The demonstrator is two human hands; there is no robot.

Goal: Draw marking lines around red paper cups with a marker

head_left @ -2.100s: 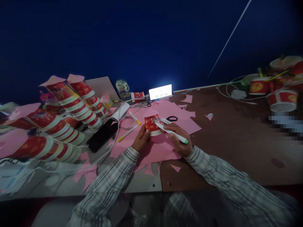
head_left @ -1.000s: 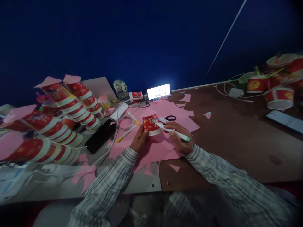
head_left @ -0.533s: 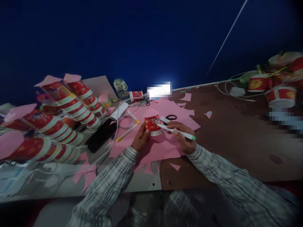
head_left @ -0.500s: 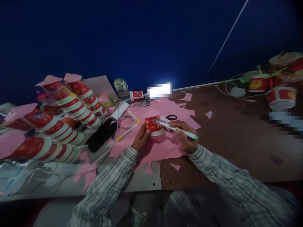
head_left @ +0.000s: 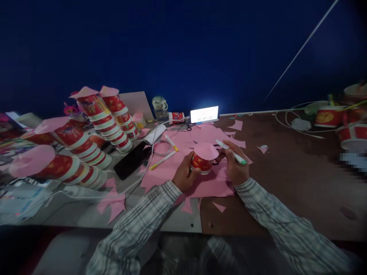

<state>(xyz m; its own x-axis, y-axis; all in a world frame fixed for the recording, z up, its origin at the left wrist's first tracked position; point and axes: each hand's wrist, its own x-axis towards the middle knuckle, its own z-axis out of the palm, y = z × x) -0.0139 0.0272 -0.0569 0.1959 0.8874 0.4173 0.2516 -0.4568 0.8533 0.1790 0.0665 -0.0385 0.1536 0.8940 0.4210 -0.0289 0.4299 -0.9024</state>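
My left hand [head_left: 186, 172] grips a red patterned paper cup [head_left: 202, 164] by its left side. A pink paper cone [head_left: 205, 150] sits on top of the cup like a hat. Closed around a white marker with a green end [head_left: 238, 157] is my right hand [head_left: 237, 164], just right of the cup, the marker's other end pointing up and left. Beneath both hands lie pink paper sheets [head_left: 160, 176]. Dark scissor handles [head_left: 220, 156] show partly between the cup and my right hand.
Stacked red cups with pink cone tops [head_left: 96, 118] lean at the left. A black phone [head_left: 132, 160], yellow-ended markers [head_left: 163, 160] and a white cable lie left of the paper. Behind stand a glass jar [head_left: 159, 109] and a lit timer screen [head_left: 204, 114]. More cups [head_left: 328, 116] are at right.
The cup is turned upward, so its pink cone top now faces me. My right hand has drawn the marker away from the cup's side. The whole view has shifted leftward.
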